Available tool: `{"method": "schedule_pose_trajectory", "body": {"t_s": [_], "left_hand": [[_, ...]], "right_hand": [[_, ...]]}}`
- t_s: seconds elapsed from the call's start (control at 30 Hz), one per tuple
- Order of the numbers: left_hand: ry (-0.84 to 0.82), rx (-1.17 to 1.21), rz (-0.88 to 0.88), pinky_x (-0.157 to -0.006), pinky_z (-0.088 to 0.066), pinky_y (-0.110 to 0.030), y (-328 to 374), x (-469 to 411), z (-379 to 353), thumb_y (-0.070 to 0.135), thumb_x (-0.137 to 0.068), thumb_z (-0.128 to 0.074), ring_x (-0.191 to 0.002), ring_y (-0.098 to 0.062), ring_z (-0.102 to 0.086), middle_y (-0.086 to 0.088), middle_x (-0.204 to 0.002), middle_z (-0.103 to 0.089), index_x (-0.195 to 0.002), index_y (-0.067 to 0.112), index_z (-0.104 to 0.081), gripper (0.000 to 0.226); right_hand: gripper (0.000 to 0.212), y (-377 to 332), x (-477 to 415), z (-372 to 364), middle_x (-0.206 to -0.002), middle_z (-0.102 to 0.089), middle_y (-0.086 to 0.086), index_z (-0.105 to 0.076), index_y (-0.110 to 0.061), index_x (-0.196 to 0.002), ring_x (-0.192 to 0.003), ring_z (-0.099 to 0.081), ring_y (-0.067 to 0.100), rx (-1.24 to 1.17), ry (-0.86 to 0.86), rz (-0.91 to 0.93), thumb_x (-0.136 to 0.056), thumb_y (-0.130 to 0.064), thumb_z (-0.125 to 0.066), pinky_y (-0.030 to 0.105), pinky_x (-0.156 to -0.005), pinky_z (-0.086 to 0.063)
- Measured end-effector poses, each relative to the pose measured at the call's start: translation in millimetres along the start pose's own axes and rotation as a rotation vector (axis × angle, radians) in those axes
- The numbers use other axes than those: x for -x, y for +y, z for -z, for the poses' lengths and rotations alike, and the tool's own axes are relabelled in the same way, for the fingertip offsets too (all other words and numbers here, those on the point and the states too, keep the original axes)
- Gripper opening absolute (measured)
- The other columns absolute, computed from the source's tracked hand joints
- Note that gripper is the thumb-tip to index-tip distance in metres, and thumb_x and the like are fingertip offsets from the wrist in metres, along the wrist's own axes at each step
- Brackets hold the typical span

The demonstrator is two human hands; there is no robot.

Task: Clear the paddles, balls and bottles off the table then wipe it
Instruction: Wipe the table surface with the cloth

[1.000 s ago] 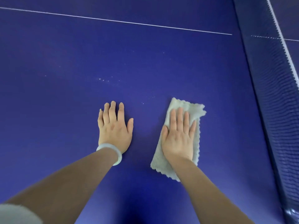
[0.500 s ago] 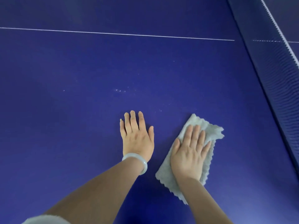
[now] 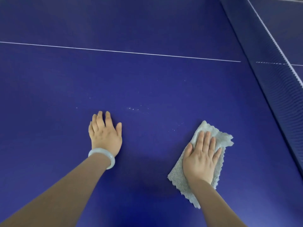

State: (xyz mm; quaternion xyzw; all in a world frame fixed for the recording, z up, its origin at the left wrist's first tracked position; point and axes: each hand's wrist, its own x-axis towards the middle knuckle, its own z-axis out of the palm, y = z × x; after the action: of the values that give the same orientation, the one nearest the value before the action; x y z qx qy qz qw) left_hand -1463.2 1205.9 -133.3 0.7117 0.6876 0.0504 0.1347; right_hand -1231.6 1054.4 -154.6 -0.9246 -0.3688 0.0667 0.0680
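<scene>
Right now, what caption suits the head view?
Right hand presses a grey cloth on the blue table; left hand rests flat nearby.

We have 1 view, worn on the head. It looks forward and steeply down on the blue table (image 3: 147, 82) from close above, wide-angled. The left hand (image 3: 105, 136) and right hand (image 3: 200, 159) sit in the lower half of the frame, nearest us. Beyond the fingers (image 3: 100, 118) the white line (image 3: 131, 52) crosses the frame; to the right of the fingers the net (image 3: 278, 95) slants up the frame's right side.
</scene>
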Motion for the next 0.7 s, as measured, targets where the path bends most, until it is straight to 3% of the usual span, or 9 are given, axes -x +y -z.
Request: {"method": "schedule_pose_trajectory", "body": {"t_s": [0.33,0.47,0.53,0.7], "left_hand": [[0.082,-0.126,0.064,-0.122,-0.005,-0.05,9,-9,-15,0.045,-0.099,-0.015,-0.15,-0.035,-0.009,-0.018,-0.161,-0.019,-0.155,0.006,-0.019,0.069],[0.073,-0.145,0.08,-0.123,-0.002,-0.048,10,-9,-15,0.045,-0.1,-0.016,-0.151,-0.032,-0.005,-0.014,-0.163,-0.014,-0.156,0.008,-0.015,0.067],[0.072,-0.149,0.082,-0.123,-0.002,-0.048,11,-10,-15,0.047,-0.098,-0.012,-0.152,-0.031,-0.004,-0.013,-0.163,-0.014,-0.156,0.009,-0.015,0.069],[0.089,-0.15,0.077,-0.123,-0.007,-0.05,10,-10,-17,0.046,-0.098,-0.012,-0.15,-0.032,-0.011,-0.016,-0.161,-0.02,-0.155,0.007,-0.02,0.069]], "right_hand": [[0.064,-56,-83,2,-0.166,0.003,0.008,0.0,-0.013,-0.158,-0.153,0.006,0.026,-0.015,0.014,-0.115,-0.102,-0.04,-0.015,0.053,-0.122,0.003],[0.063,-90,-105,-4,-0.165,0.011,0.0,0.007,-0.018,-0.158,-0.152,0.013,0.019,0.005,-0.068,0.31,-0.102,-0.042,-0.009,0.045,-0.122,0.012],[0.062,-75,-119,0,-0.165,0.01,-0.004,0.005,-0.022,-0.158,-0.152,0.013,0.015,0.019,-0.081,0.397,-0.101,-0.044,-0.007,0.043,-0.123,0.012],[0.059,-49,-197,14,-0.166,0.001,0.0,-0.003,-0.02,-0.159,-0.153,0.005,0.018,-0.009,-0.053,0.217,-0.104,-0.04,-0.013,0.047,-0.123,0.006]]}}
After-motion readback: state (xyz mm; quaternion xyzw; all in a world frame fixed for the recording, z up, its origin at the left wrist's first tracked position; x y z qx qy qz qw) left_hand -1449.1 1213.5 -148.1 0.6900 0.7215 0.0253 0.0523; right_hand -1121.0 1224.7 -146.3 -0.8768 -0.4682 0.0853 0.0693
